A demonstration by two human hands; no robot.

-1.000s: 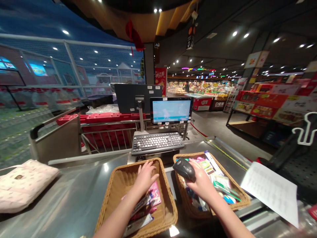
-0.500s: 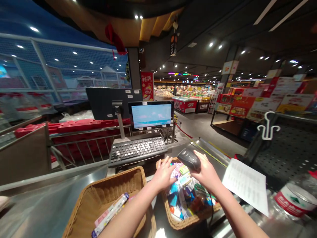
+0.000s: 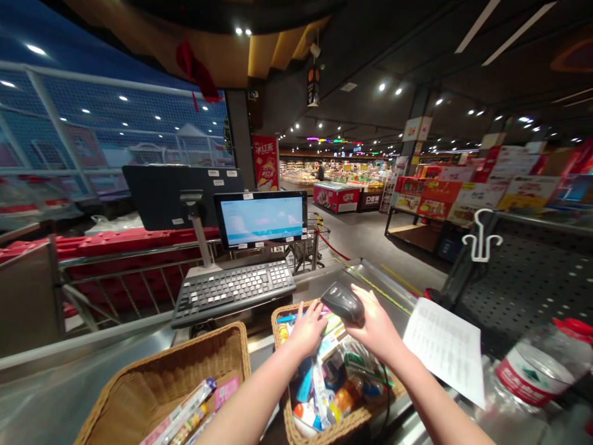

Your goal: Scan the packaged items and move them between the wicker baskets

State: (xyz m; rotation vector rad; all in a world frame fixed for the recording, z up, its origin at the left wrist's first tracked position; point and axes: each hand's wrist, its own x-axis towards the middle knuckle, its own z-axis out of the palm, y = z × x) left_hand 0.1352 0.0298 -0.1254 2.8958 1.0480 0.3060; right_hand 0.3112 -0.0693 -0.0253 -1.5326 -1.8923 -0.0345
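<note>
My right hand is wrapped round a black handheld barcode scanner, its head pointing left above the right wicker basket. A cable hangs from it over the basket. My left hand reaches into the same basket with fingers stretched out over the packed goods; whether the fingertips touch a packet I cannot tell. Among those goods are colourful packets and a small bottle of orange drink. The left wicker basket holds a few long slim packets and a pink packet, partly hidden by my left forearm.
Behind the baskets are a black keyboard and a lit monitor; a second screen faces away. To the right lie a printed sheet and a large clear plastic bottle. A white hook hangs on a perforated panel.
The view has turned slightly right, so everything sits further left. My left hand stays over the right basket, its fingers a little lower among the goods. The scanner remains in my right hand.
</note>
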